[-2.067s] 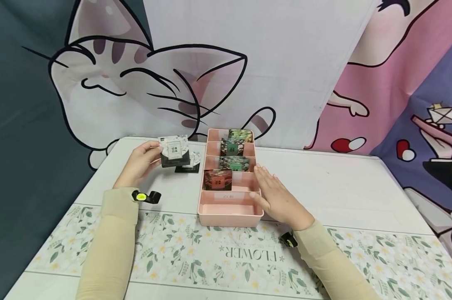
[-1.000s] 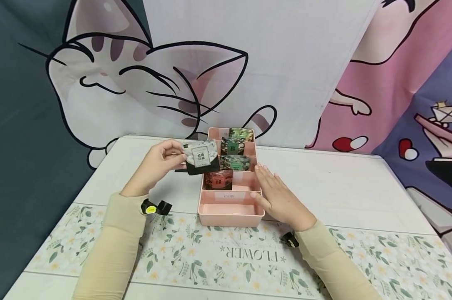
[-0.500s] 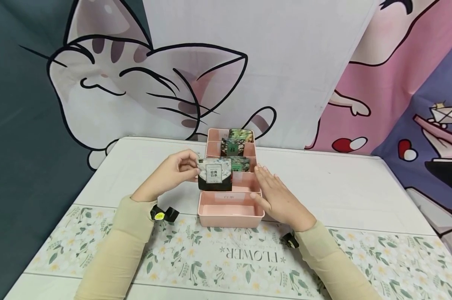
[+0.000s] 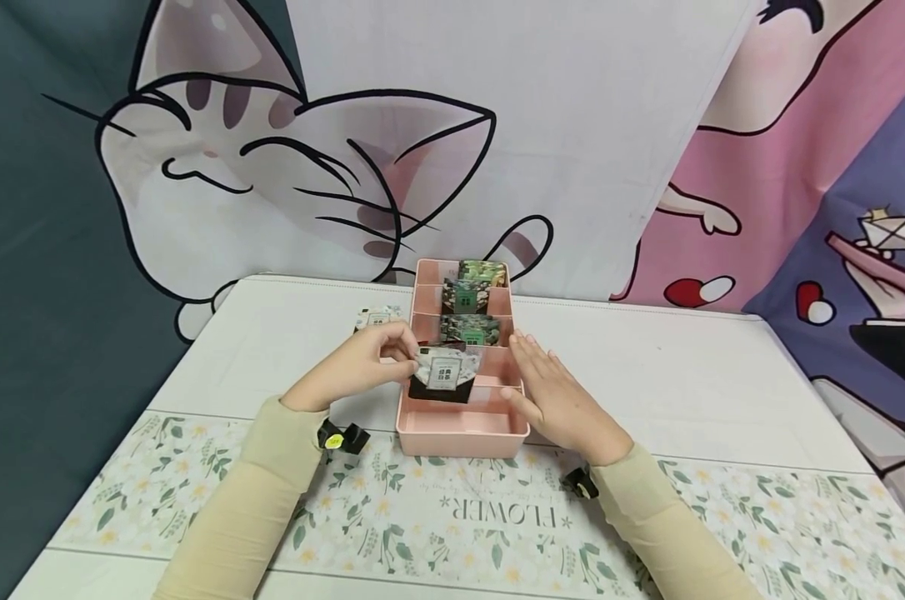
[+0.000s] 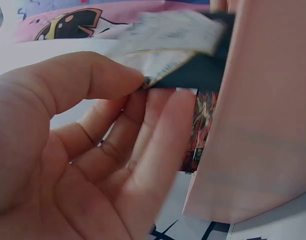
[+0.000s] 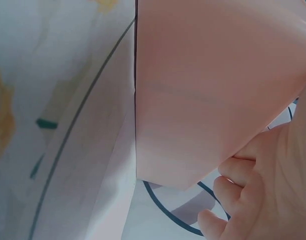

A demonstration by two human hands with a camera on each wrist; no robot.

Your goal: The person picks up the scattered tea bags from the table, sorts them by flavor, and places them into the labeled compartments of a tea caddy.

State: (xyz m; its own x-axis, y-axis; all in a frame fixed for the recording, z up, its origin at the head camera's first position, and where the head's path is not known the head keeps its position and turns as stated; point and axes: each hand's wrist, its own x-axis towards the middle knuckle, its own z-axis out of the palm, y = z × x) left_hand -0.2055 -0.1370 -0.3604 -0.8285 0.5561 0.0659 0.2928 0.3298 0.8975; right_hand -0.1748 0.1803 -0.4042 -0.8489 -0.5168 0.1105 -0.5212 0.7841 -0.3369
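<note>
My left hand [image 4: 366, 363] pinches a white-and-black tea sachet [image 4: 443, 372] by its left edge, between thumb and fingers. The sachet is over the front part of a pink divided box [image 4: 463, 443], tilted slightly. In the left wrist view the sachet [image 5: 165, 50] is blurred beside the box wall [image 5: 262, 110]. My right hand [image 4: 561, 400] lies along the box's right side, fingers extended, thumb at the rim. The right wrist view has the right hand's fingers [image 6: 237, 185] against the box's side [image 6: 202, 90]. A red sachet [image 5: 205, 117] is mostly hidden behind the held one.
Farther compartments hold a green sachet [image 4: 471, 330], a dark green sachet [image 4: 466, 295] and a yellow-green sachet [image 4: 482, 272]. Another white sachet [image 4: 377, 317] lies on the table left of the box, partly behind my left hand. A floral cloth band [image 4: 392, 525] crosses the table's front.
My left hand has carried the white-and-black sachet from left of the box rightward and toward me, over the front compartments. My right hand has stayed at the box's side.
</note>
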